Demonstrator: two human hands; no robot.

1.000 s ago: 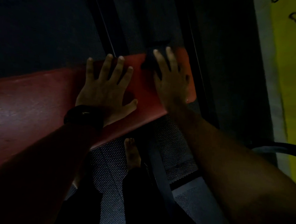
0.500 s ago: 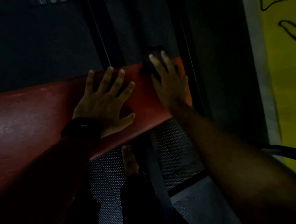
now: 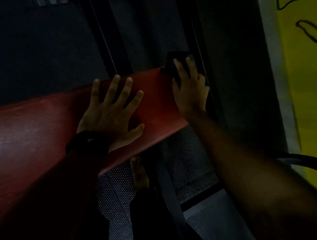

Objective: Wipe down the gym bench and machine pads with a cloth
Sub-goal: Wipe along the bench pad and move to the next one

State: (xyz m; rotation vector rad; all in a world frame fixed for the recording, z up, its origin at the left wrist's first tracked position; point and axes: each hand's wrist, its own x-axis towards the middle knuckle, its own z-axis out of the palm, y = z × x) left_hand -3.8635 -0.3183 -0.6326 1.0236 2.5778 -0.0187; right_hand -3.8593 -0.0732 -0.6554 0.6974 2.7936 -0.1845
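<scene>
The right grip [image 3: 190, 90], fingers flat on the dark cloth [image 3: 172, 65], has slid it to the far corner of the red bench pad [image 3: 34, 131], likely finishing that end; the left grip [image 3: 108, 115] stays spread flat, empty

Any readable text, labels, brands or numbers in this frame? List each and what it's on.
None readable.
yellow wall: black painted curves only, no legible letters.
watch on the left wrist: faint pale mark, too dim to read.
red bench pad: no label visible.

Left hand [image 3: 110, 115] lies on bench [image 3: 34, 128], cloth [image 3: 170, 65] under right hand [image 3: 190, 92].
</scene>
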